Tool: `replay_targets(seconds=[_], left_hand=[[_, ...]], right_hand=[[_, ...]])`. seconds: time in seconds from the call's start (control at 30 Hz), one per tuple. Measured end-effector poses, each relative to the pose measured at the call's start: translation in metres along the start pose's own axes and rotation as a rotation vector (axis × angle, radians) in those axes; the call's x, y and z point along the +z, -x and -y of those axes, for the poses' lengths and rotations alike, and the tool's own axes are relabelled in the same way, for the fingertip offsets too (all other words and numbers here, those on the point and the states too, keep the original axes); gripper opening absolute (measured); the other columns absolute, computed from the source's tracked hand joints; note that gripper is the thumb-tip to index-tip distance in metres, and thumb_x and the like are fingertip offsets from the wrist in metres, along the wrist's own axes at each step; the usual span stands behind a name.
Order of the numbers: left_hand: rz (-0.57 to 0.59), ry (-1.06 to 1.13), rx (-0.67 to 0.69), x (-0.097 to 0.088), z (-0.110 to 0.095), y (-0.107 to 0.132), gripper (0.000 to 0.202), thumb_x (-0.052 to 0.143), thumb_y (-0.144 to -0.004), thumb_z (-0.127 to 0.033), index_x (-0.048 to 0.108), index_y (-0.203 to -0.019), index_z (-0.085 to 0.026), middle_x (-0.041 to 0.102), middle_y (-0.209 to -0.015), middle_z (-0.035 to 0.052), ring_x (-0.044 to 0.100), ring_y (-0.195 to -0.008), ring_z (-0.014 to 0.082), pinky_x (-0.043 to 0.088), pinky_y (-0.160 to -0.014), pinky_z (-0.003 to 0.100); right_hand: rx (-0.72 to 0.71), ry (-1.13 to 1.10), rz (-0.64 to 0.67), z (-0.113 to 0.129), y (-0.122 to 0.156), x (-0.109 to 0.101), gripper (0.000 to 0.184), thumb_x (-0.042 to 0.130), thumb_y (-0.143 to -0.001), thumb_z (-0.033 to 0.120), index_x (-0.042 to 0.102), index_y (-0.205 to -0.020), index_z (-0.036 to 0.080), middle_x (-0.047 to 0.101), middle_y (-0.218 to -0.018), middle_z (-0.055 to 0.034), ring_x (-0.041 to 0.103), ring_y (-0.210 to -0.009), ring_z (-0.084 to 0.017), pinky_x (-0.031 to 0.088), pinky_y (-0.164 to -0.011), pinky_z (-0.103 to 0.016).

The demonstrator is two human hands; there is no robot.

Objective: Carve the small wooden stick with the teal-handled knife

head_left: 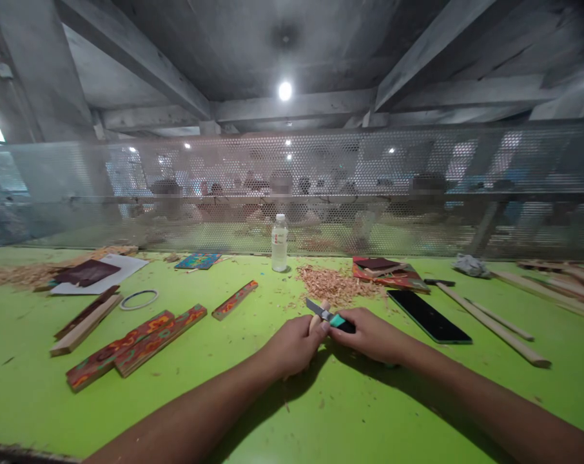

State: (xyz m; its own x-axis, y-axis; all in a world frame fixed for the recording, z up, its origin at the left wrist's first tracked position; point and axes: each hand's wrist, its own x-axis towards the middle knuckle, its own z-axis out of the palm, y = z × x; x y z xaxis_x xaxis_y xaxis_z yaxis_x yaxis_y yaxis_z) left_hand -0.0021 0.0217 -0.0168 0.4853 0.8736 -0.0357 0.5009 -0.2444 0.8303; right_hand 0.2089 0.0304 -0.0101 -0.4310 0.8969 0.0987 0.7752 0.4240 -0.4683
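The right hand (pixel 372 335) is closed around the handle of a craft knife with a grey metal blade and a green-and-black handle (pixel 339 321). The left hand (pixel 294 345) pinches a small, pale, rounded piece of wood (pixel 314 323) between its thumb and its fingers. The blade crosses this wood and points toward the far left corner of the table; whether its edge touches the wood, I cannot tell. Both hands are above the middle of the bright green table (pixel 321 419).

Just beyond them lies a loose heap of thin, light brown wood shavings (pixel 333 283). To the right of the right hand there is a flat black phone (pixel 430 316), and next to it, toward the right edge, a hammer with a dark head and a long pale wooden handle (pixel 497 327).

On the left side, two flat wooden bars painted in red with colourful patterns (pixel 161 338) lie touching. Nearer to the far left corner lies a thin whitish ring (pixel 138 299). A clear plastic bottle with a white cap (pixel 280 245) stands upright near the far edge, before a grey perforated metal screen (pixel 292 174).
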Motion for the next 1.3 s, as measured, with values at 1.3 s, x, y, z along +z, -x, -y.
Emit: replay_targets(seconds=[1.3], left_hand=[[0.041, 0.053, -0.026, -0.0009, -0.0019, 0.0004, 0.032, 0.06, -0.103, -0.044, 0.067, -0.115, -0.015, 0.07, -0.102, 0.005, 0.068, -0.081, 0.0178, 0.059, -0.073, 0.035]], right_hand=[[0.006, 0.013, -0.011, 0.0027, 0.0013, 0.0032, 0.036, 0.053, -0.093, 0.048, 0.062, -0.074, 0.018, 0.069, -0.072, -0.0046, 0.056, -0.065, -0.018, 0.031, -0.058, -0.027]])
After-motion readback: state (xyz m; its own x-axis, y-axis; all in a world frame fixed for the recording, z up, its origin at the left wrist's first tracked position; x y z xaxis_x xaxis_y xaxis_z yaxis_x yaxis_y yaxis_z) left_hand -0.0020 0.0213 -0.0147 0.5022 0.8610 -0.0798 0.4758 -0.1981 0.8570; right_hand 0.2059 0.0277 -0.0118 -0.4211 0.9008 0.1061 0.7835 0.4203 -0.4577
